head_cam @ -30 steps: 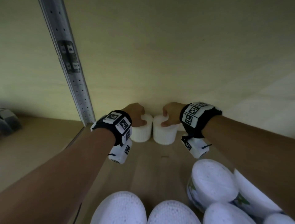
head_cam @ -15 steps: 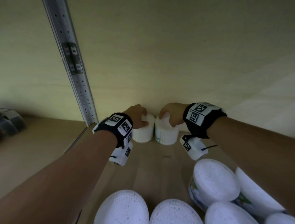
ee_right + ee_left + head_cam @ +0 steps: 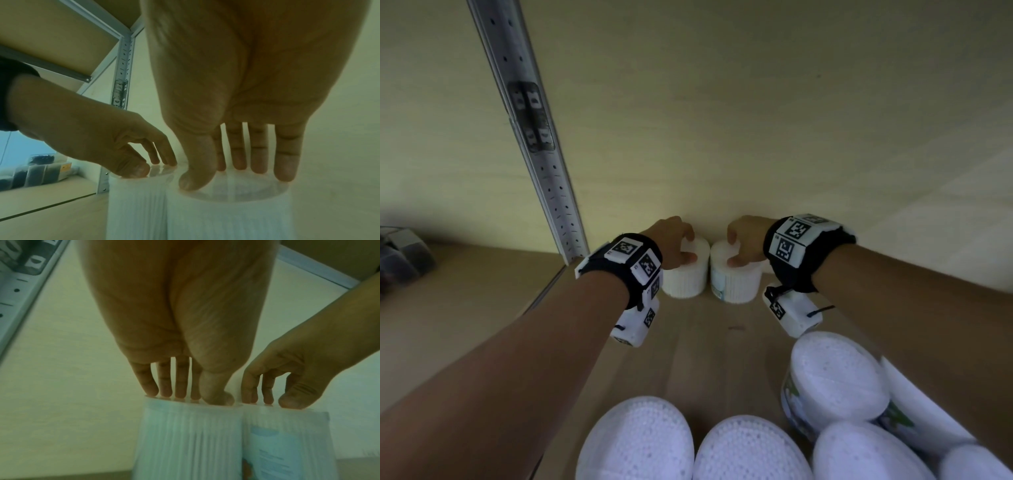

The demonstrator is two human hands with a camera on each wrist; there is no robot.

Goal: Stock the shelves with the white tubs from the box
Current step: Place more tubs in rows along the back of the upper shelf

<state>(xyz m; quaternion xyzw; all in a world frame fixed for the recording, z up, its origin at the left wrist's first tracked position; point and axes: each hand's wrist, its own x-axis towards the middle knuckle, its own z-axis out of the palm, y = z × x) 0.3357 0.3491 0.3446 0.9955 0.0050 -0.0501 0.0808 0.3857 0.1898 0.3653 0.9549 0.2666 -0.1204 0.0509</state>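
Observation:
Two white ribbed tubs stand side by side at the back of the wooden shelf (image 3: 702, 346). My left hand (image 3: 686, 246) hovers over the left tub (image 3: 683, 277), thumb and fingertips touching its lid. In the left wrist view the left hand (image 3: 191, 396) has straight fingers, their tips on the left tub (image 3: 189, 434). My right hand (image 3: 734, 249) likewise rests its fingertips on the lid of the right tub (image 3: 736, 284), which carries a printed label. The right wrist view shows the right hand (image 3: 226, 175) touching the top of the right tub (image 3: 226, 219), not its sides.
Several larger white tubs (image 3: 835, 377) crowd the front of the shelf near me. A perforated metal upright (image 3: 534, 137) stands at the left, with dark containers (image 3: 400, 253) on the neighbouring shelf beyond it. The pale back wall (image 3: 756, 120) is just behind the two tubs.
Both hands have loosened from wrapping the tubs' tops to resting fingertips on the lids. The two tubs sit slightly further back and closer together.

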